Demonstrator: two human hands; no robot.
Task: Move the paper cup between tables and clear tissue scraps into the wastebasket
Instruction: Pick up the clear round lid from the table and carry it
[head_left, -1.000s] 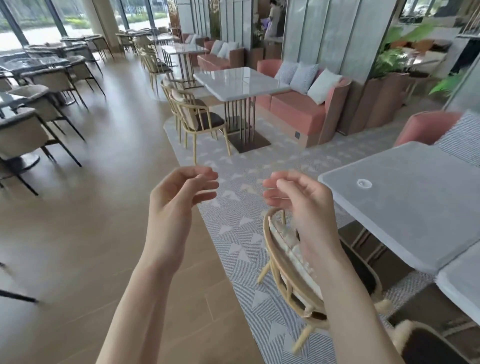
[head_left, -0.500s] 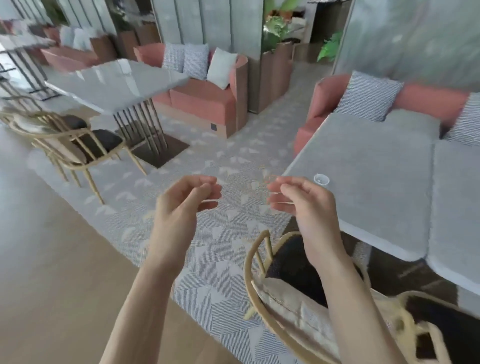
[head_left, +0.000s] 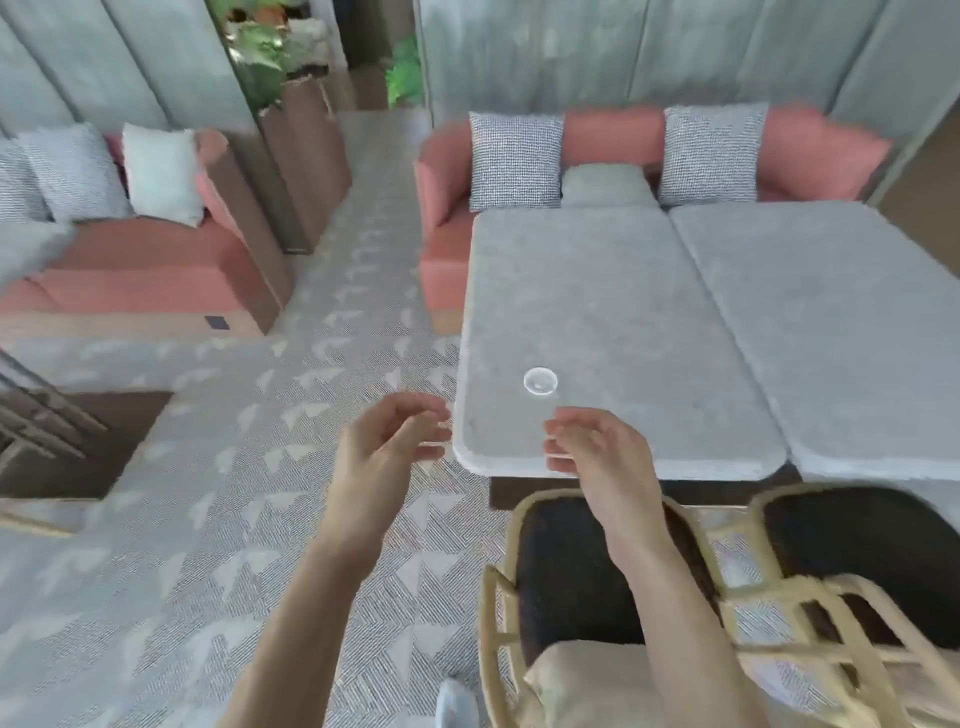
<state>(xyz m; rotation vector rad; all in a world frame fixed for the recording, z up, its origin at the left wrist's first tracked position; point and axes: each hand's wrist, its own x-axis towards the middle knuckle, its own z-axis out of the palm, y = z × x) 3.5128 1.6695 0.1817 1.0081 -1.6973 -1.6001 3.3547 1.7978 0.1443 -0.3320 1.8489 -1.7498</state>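
Observation:
A small white paper cup (head_left: 541, 382) stands upright near the front left corner of a grey marble table (head_left: 613, 291). My right hand (head_left: 597, 452) hovers over the table's front edge just below the cup, fingers loosely curled and holding nothing. My left hand (head_left: 389, 447) hangs over the carpet left of the table corner, fingers also loosely curled and empty. No tissue scraps or wastebasket show in this view.
A second grey table (head_left: 831, 322) abuts on the right. Two rattan chairs (head_left: 597, 597) with dark seats stand in front of the tables. A pink sofa (head_left: 613, 145) with cushions sits behind, another sofa (head_left: 130, 260) at left. Patterned carpet (head_left: 208, 519) covers the floor.
The view has swung right and closer to the grey table; the cup now lies just beyond my right hand. Both hands keep the same loose, empty pose.

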